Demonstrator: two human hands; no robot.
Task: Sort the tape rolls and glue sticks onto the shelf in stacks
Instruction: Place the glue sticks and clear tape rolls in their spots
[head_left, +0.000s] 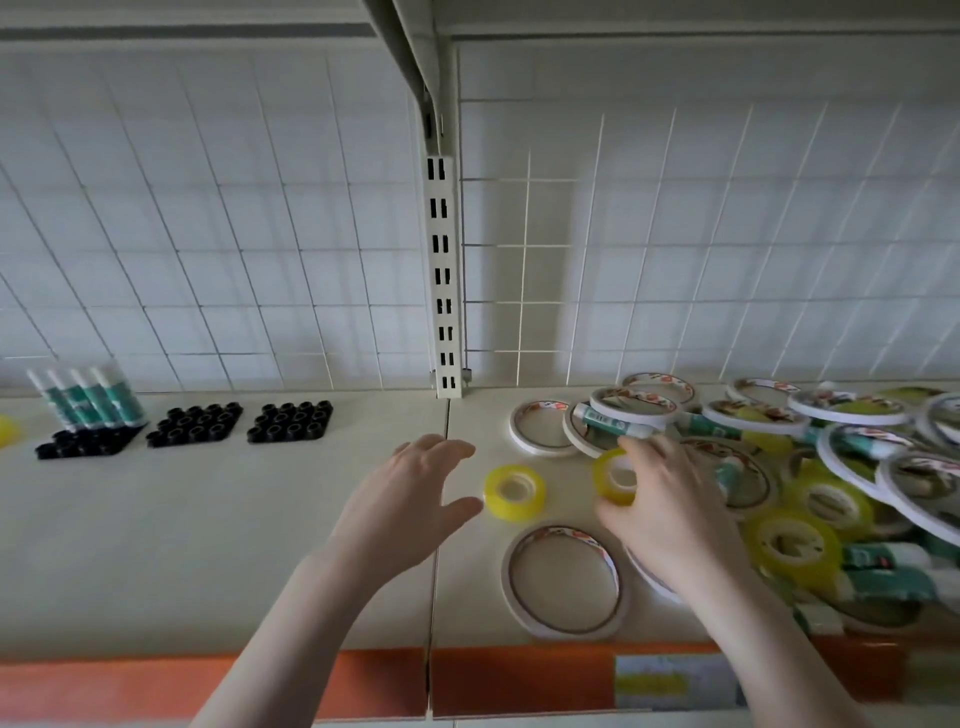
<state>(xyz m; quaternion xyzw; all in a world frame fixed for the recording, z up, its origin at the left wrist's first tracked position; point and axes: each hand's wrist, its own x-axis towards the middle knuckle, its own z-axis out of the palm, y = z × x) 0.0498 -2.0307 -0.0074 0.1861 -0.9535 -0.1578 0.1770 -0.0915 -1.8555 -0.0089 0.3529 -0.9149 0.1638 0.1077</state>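
Note:
A small yellow tape roll (514, 491) lies flat on the cream shelf (208, 519), just right of my left hand (410, 499), whose fingers are spread and held apart from it. My right hand (660, 504) pinches a second yellow tape roll (615, 475), tilted on edge. A heap of thin white tape rolls (753, 410), yellow rolls (792, 545) and green-and-white glue sticks (613, 422) covers the shelf's right part. One thin white roll (566, 579) lies near the front edge. At far left, several glue sticks (85, 397) stand upright in a black holder tray (83, 441).
Two empty black holder trays (195, 423) (291, 421) sit beside the filled one. A slotted upright post (444, 275) and wire grid back the shelf. An orange strip (363, 680) runs along the front edge. A yellow object (8, 430) shows at the far left edge.

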